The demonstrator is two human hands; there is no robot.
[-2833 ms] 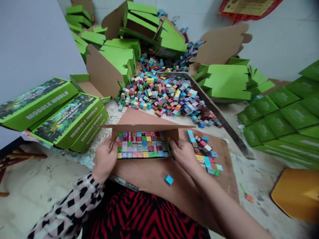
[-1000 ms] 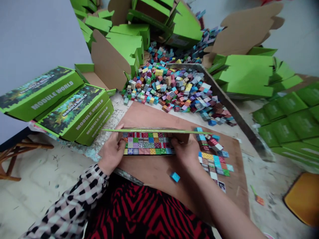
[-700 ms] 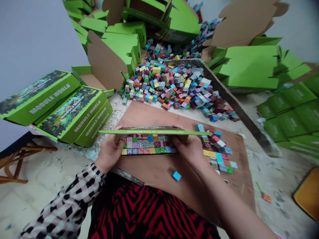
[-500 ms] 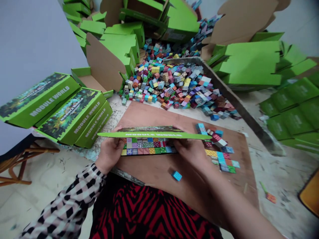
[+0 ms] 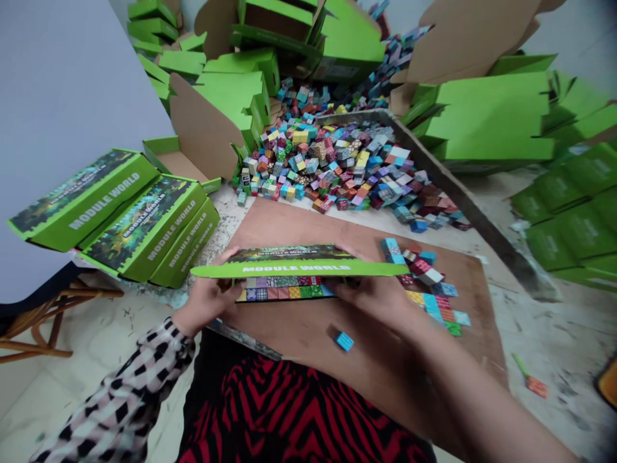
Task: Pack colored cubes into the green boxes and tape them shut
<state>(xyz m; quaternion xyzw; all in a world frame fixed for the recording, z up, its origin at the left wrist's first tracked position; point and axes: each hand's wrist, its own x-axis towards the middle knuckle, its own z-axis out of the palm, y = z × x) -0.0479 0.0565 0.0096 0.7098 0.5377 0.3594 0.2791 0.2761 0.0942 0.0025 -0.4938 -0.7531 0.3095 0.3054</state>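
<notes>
Nearest, the lap in striped red-and-black cloth (image 5: 308, 418), with a checked sleeve (image 5: 128, 386) on the left arm. Just beyond, a lone blue block (image 5: 344, 341) lies on a brown cardboard sheet (image 5: 299, 325). Over the same sheet, directly ahead of the body, is the green box (image 5: 296, 268), grasped at both ends: left hand (image 5: 205, 303) on its left end, right hand (image 5: 373, 299) on its right, thumbs toward the body, some fingers out of sight behind the lid (image 5: 289, 253). Lid leans forward over the packed blocks (image 5: 284, 294); the nearest rows show beneath its front edge. To judge by the angle, the lid wants even pressure from both sides, the box kept level so the rows stay seated, the end flaps guided inside the walls and the thumbs drawn clear before the front edge seats. Forcing one corner could crease the card. Right of the right hand, a small group of loose blocks (image 5: 441, 305). Leftward, closed printed boxes (image 5: 144, 231) stand stacked. Farther off, a large block heap (image 5: 332, 173), open green boxes (image 5: 486, 122) behind it.
</notes>
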